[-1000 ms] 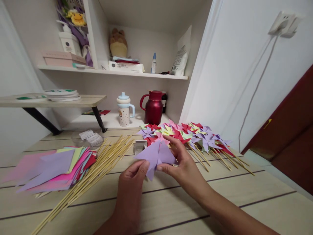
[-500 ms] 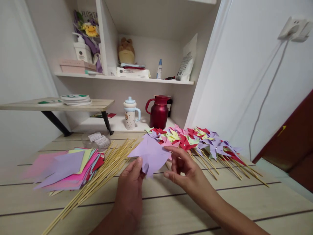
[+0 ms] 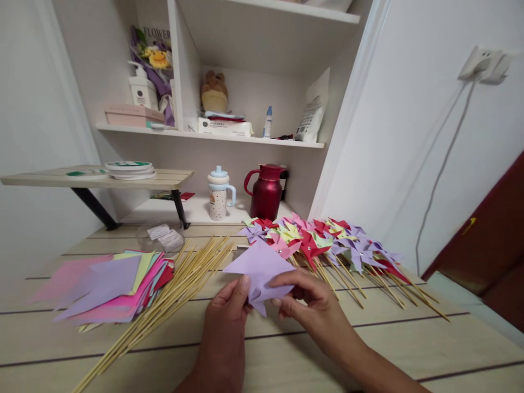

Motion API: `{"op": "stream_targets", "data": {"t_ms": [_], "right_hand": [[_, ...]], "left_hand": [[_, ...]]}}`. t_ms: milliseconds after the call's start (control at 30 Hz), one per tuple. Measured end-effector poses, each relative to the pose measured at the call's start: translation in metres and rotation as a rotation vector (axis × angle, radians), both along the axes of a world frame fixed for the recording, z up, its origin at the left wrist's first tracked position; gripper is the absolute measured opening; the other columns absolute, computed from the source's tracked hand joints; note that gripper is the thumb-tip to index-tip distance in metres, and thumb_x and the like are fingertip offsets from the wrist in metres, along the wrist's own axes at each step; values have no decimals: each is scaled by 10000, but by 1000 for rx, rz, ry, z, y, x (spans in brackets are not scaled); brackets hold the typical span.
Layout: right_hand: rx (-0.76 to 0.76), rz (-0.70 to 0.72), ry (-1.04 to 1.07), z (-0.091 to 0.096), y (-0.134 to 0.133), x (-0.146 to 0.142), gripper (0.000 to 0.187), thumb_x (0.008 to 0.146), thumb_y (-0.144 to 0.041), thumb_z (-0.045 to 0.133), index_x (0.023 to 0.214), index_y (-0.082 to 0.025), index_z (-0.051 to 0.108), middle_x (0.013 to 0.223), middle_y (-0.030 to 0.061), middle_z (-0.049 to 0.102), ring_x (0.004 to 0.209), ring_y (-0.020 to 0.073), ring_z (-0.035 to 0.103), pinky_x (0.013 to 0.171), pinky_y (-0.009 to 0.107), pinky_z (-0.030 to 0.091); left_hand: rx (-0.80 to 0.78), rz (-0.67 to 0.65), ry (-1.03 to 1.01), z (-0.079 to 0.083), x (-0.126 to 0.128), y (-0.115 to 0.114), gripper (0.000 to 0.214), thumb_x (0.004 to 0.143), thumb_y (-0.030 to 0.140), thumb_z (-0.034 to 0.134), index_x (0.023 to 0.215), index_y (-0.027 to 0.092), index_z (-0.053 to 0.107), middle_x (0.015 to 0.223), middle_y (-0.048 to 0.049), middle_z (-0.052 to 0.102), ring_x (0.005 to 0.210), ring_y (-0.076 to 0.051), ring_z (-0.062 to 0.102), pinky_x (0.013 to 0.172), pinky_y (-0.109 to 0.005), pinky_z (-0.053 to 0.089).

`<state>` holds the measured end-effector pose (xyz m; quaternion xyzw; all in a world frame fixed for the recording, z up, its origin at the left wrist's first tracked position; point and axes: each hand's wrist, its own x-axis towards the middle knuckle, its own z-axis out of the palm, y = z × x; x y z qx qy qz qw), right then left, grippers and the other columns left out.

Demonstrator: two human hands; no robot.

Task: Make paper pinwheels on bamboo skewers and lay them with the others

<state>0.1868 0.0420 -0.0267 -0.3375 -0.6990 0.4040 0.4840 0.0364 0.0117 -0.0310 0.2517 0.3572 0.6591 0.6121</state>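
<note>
A folded purple paper piece (image 3: 258,268) is held just above the wooden table (image 3: 286,349) between both hands. My left hand (image 3: 225,322) pinches its lower left edge with thumb and fingers. On the right side, my right hand (image 3: 311,308) grips the paper with its fingers curled over the folds. A bundle of bamboo sticks (image 3: 164,300) lies to the left of the hands. Beyond them, a row of finished paper pinwheels (image 3: 323,240) in red, pink, yellow and purple lies on sticks.
A stack of coloured paper sheets (image 3: 110,281) lies at the left. Against the back stand a dark red kettle (image 3: 266,191) and a lidded cup (image 3: 221,194). A small side table (image 3: 98,177) holds plates; shelves above carry bottles and boxes. A white wall is at the right.
The camera view has tilted slightly. Both hands have turned and refolded the purple paper, drawing it lower and nearer; my right hand went from loose fingers to gripping the folds.
</note>
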Motion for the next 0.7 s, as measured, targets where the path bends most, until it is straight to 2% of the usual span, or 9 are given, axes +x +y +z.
{"op": "stream_targets", "data": {"t_ms": [67,167,367,567,700], "right_hand": [[18,-31,-27,1,-1,0,30,762,-207,748,788,-217,734,757,5,628,584,129,610,562,263,474],[7,-63,-15,2,-1,-2,91,745,-233,778,692,-204,710,702,3,624,616,136,586,556,251,440],[-141,-37,132,0,2,-4,163,778,-299,755,707,-195,651,646,-16,615,575,126,559,548,242,432],[1,-101,83,0,5,0,150,806,-318,742,731,-203,683,753,1,615,710,150,559,634,258,422],[111,-115,-39,2,5,3,136,824,-286,731,723,-209,682,755,-3,616,731,155,559,654,263,406]], "left_hand": [[-10,8,7,0,0,0,177,766,354,729,807,184,704,796,-18,693,742,-154,571,757,-278,476],[-13,7,43,0,0,0,179,765,363,725,768,186,695,761,-13,672,725,-154,547,733,-272,468],[34,-1,150,-5,1,1,188,782,385,703,789,198,717,752,-2,644,721,-153,544,706,-261,451],[36,27,145,-8,0,5,232,718,361,772,864,183,745,853,-38,703,816,-177,613,799,-290,477],[44,-16,142,-9,-2,5,213,752,351,753,900,198,749,867,-32,723,806,-164,622,793,-278,482]]}}
